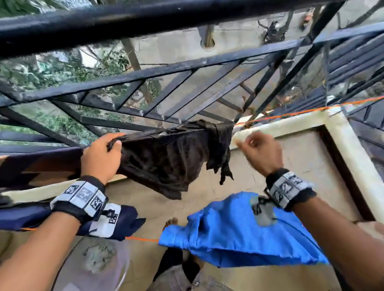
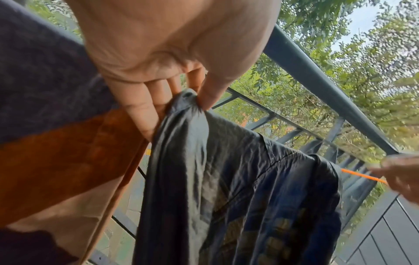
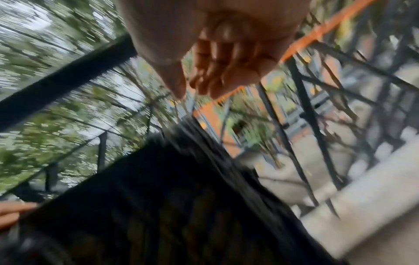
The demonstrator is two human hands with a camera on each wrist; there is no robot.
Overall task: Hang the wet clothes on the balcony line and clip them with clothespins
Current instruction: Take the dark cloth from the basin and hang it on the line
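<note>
Dark garment (image 1: 171, 157): black, creased and bunched, faint yellowish print, draped over the orange line (image 1: 306, 111) at frame centre.
Left hand (image 1: 102, 157): fingers (image 2: 145, 114) and thumb pinching its 9 o'clock corner.
Right hand (image 1: 262, 152): at 3 o'clock beside the garment, blurred; fingers loosely curled, holding nothing visible.
Blue cloth (image 1: 236, 231): on nearer line, 5 o'clock.

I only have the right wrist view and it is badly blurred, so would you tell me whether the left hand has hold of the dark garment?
Observer: Yes, the left hand pinches the dark garment at its left end.
Operator: Is it on the line?
Observer: It is draped over the orange line, bunched at its right end.
Operator: And my right hand?
Observer: The right hand is just right of the garment, holding nothing that I can see.
Operator: Any clothespin on it?
Observer: None shows.
</note>
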